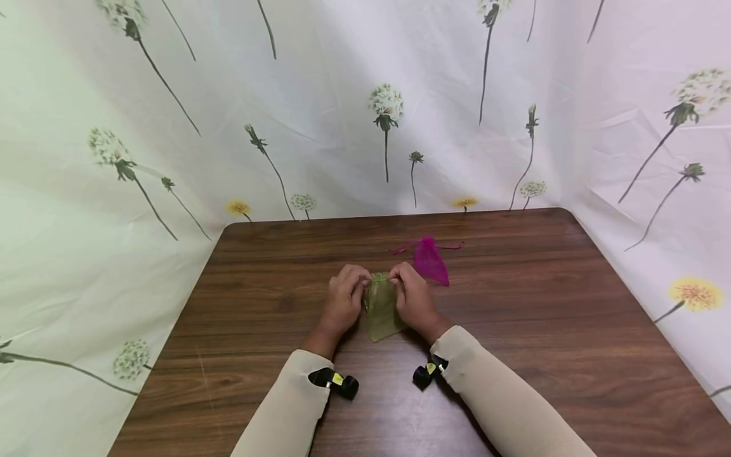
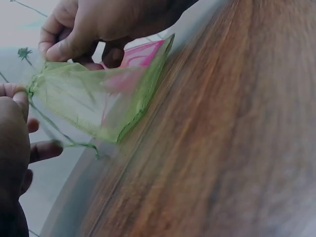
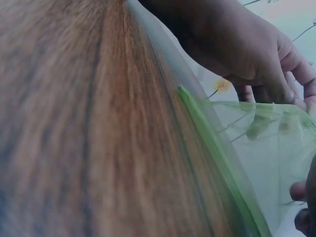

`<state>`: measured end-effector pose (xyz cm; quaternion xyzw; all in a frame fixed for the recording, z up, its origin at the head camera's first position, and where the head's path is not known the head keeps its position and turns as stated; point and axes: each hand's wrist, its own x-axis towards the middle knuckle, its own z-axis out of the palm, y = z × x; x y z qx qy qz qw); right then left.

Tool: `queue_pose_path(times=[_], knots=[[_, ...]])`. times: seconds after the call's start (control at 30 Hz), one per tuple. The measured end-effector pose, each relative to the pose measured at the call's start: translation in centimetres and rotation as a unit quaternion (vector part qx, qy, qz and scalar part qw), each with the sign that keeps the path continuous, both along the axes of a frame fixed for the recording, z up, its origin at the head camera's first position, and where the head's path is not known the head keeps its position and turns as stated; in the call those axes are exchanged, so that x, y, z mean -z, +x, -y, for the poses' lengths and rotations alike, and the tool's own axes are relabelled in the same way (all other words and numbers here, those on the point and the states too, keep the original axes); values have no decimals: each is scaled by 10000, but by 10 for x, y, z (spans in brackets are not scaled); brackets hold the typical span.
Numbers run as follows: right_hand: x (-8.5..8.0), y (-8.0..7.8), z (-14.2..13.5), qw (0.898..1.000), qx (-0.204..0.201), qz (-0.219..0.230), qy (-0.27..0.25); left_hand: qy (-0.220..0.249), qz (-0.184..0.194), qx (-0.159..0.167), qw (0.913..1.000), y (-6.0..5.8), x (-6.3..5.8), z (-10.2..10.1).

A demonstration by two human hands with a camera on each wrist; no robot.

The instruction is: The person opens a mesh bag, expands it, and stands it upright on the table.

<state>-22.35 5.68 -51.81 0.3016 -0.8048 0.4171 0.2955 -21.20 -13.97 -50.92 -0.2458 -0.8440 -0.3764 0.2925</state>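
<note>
Both hands hold a sheer green drawstring pouch (image 1: pixel 381 311) upright over the middle of the table. My left hand (image 1: pixel 344 295) pinches one top corner between thumb and forefinger, and the other fingers stand apart from the cloth. At the opposite top corner my right hand (image 1: pixel 414 297) pinches the gathered edge with thumb and fingertips. A green cord hangs from the left corner in the left wrist view, close to the left fingers. Through the thin mesh (image 2: pixel 89 98) the background shows. The pouch's bottom edge (image 3: pixel 222 153) is down at the tabletop.
A magenta drawstring pouch (image 1: pixel 429 261) lies flat behind the right hand, its ribbons spread to both sides. The brown wood-grain table (image 1: pixel 274 266) meets a white curtain (image 1: pixel 337 127) printed with dandelions at the back and sides. Black wrist cameras (image 1: pixel 344 384) sit on both sleeves.
</note>
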Motion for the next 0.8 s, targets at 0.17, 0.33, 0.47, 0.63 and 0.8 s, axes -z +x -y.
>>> queue_pose_path(times=[0.17, 0.33, 0.47, 0.63, 0.8], knots=[[0, -1, 1, 9970, 556, -515, 162, -757, -341, -674, 9943, 2, -2, 5], [0, 2, -1, 9984, 431, -343, 114, -895, -683, -760, 9907, 2, -2, 6], [-2, 5, -3, 9997, -156, 80, -183, -750, -902, -659, 9909, 1, 0, 5], [-2, 4, -3, 9978, -409, 193, -484, -792, -911, -608, 9908, 2, -2, 4], [-6, 2, -4, 9977, -316, 29, -595, -736, -423, -184, 9962, 6, -8, 3]])
